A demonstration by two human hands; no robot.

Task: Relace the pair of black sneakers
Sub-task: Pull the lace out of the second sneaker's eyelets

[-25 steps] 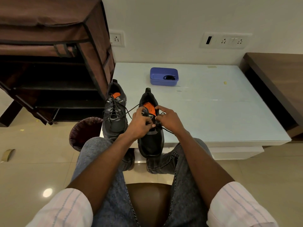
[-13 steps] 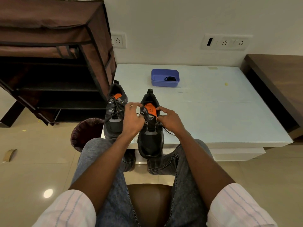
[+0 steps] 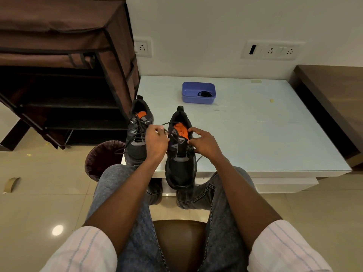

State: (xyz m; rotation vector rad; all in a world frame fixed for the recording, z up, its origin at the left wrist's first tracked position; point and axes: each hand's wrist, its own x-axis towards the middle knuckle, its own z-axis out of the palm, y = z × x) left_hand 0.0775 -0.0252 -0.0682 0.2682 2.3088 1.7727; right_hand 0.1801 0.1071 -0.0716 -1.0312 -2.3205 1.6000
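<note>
At the counter's near edge, our left hand pinches a black lace drawn from the right-side sneaker, whose toe overhangs the edge. Our right hand, fingers curled, grips that sneaker's eyelet side. Just beside it stands the second sneaker, already laced. Farther back on the counter sits a blue box.
</note>
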